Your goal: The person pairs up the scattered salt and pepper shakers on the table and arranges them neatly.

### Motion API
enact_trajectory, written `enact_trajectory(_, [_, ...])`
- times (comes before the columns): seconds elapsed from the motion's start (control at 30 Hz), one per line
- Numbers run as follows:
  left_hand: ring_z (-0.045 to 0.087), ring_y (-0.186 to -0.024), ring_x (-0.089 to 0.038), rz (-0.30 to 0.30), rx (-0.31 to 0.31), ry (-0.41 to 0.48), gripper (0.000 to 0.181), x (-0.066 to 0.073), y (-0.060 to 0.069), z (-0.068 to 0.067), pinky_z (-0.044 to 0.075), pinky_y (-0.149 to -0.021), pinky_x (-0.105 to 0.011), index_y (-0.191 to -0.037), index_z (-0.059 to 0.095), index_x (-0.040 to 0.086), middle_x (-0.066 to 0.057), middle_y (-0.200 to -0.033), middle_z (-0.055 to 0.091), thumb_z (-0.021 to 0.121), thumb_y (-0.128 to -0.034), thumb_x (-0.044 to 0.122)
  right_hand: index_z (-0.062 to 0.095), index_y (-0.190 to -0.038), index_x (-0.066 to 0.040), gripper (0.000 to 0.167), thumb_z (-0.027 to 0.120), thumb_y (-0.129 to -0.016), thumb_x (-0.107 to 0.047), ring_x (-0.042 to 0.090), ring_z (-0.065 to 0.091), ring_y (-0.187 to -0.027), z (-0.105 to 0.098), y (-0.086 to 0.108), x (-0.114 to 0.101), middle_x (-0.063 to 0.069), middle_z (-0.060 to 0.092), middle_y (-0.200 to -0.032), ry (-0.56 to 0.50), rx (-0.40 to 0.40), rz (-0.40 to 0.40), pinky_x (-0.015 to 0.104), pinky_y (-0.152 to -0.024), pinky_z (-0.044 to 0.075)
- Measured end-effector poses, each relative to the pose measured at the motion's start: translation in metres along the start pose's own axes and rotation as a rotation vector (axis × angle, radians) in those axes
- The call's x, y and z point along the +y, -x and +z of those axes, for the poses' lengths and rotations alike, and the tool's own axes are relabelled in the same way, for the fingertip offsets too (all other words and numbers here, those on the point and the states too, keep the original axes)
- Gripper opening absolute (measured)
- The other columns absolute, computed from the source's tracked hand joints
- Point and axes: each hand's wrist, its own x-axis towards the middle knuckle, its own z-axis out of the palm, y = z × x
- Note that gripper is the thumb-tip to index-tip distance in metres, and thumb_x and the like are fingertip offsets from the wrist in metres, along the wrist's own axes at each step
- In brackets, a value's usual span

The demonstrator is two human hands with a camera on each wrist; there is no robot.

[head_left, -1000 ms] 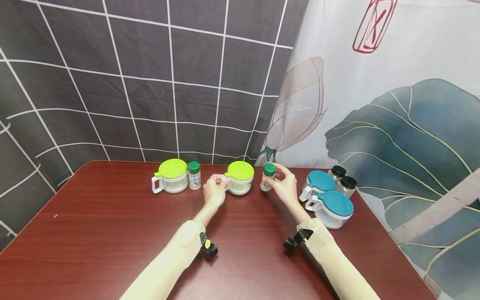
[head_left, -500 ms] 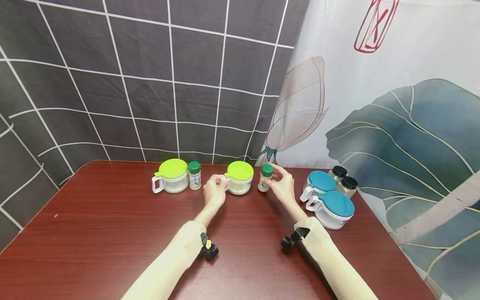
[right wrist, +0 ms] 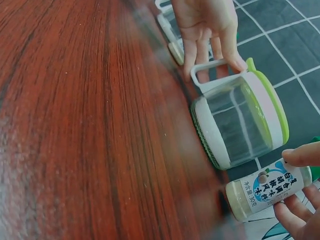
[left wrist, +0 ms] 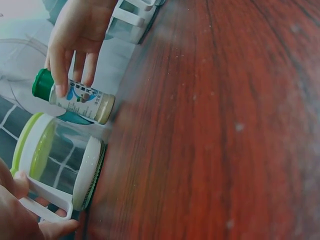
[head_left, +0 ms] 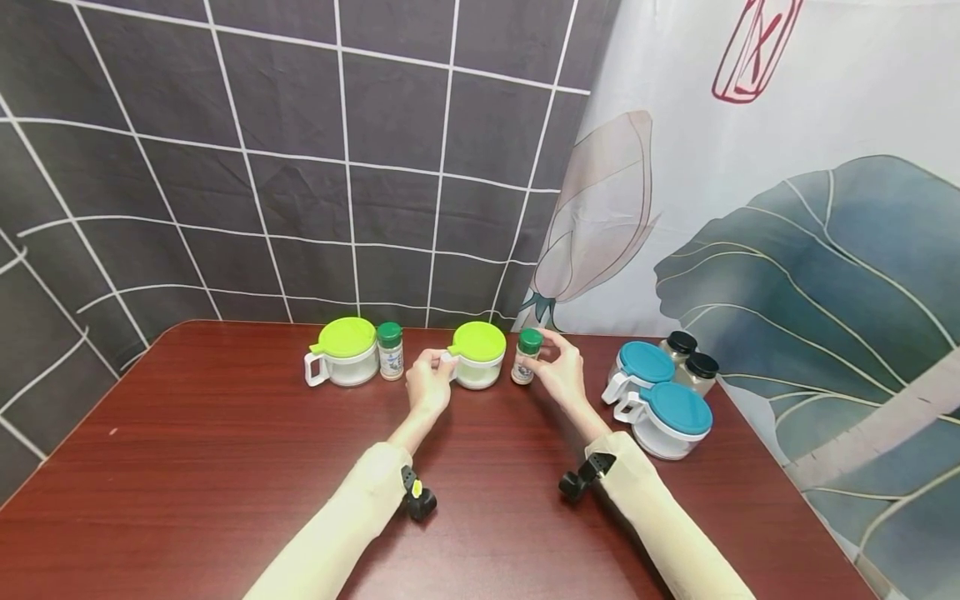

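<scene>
A clear seasoning jar with a lime-green lid (head_left: 479, 342) stands near the back edge of the table; a white layer shows at its bottom. My left hand (head_left: 429, 383) grips its white handle (right wrist: 202, 75) from the left. Just right of that jar, my right hand (head_left: 561, 372) pinches a green-capped seasoning shaker (left wrist: 80, 100) between thumb and fingers. The shaker is upright, apart from the jar by a small gap. Farther left, another lime-lidded jar (head_left: 345, 354) stands beside a second green-capped shaker (head_left: 391, 352).
Two jars with blue lids (head_left: 678, 408) stand at the right, handles facing left. Two black-capped bottles (head_left: 701, 371) are behind them. The reddish wooden table (head_left: 225, 467) meets a grey grid-patterned cloth (head_left: 285, 167) at its back edge.
My right hand has moved a little left with the shaker, narrowing the gap to the lime-lidded jar. My left hand stays on the jar's handle.
</scene>
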Motion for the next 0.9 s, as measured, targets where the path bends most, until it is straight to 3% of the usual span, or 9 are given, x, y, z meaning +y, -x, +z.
enact_trajectory(0.47, [0.066, -0.1, -0.033, -0.007, -0.011, 0.01, 0.022, 0.0005, 0.0016, -0.0015, 0.045, -0.093, -0.048, -0.103, 0.068, 0.005, -0.015, -0.101, 0.073, 0.068, -0.0874, 0.02, 0.063, -0.122, -0.005, 0.054, 0.082, -0.071, -0.007, 0.031, 0.069, -0.097, 0.0016, 0.0012, 0.0023, 0.018, 0.069, -0.109, 0.033, -0.013, 0.006, 0.042, -0.087, 0.054])
enact_trajectory(0.9, [0.065, -0.1, -0.034, -0.011, -0.03, 0.004, 0.021, 0.0009, 0.0015, 0.0002, 0.045, -0.092, -0.048, -0.103, 0.067, 0.005, -0.017, -0.1, 0.072, 0.067, -0.0886, 0.02, 0.064, -0.12, -0.004, 0.053, 0.081, -0.07, -0.003, 0.032, 0.069, -0.097, 0.0033, 0.0025, 0.0031, 0.018, 0.069, -0.107, 0.0, -0.017, 0.005, 0.042, -0.087, 0.055])
